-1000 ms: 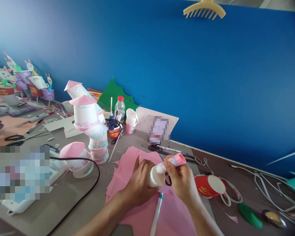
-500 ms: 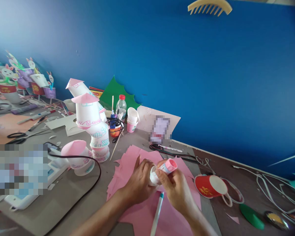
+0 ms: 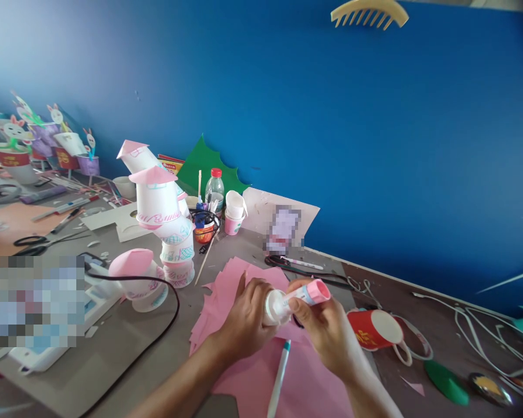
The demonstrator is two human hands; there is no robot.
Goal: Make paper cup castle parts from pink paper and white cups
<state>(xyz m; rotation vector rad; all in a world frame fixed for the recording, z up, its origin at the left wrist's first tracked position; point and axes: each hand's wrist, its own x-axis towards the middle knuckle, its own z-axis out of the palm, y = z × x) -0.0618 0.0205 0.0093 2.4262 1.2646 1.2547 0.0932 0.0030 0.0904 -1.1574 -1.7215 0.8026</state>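
My left hand [image 3: 248, 316] is wrapped around a small white paper cup [image 3: 272, 307], its round end turned toward my right hand. In my right hand [image 3: 320, 319] is a glue stick [image 3: 307, 294] with a pink end, slanting so its other end meets the cup's near rim. Exactly where the glue touches is hard to make out. Both hands are above a stack of pink paper [image 3: 226, 278]. Below them a white marker with a teal end [image 3: 279, 377] lies on the paper.
Stacked paper-cup towers with pink cone roofs [image 3: 157, 197] stand to the left. Behind are a plastic bottle [image 3: 215, 186] and small cups [image 3: 234, 215]. A red paper cup [image 3: 375, 330] lies at right, near white cables [image 3: 475, 325]. A black cord [image 3: 174, 313] crosses the left side.
My right hand has moved slightly right with the glue stick, which now lies at a flatter slant. The cup's open end has turned more into view.
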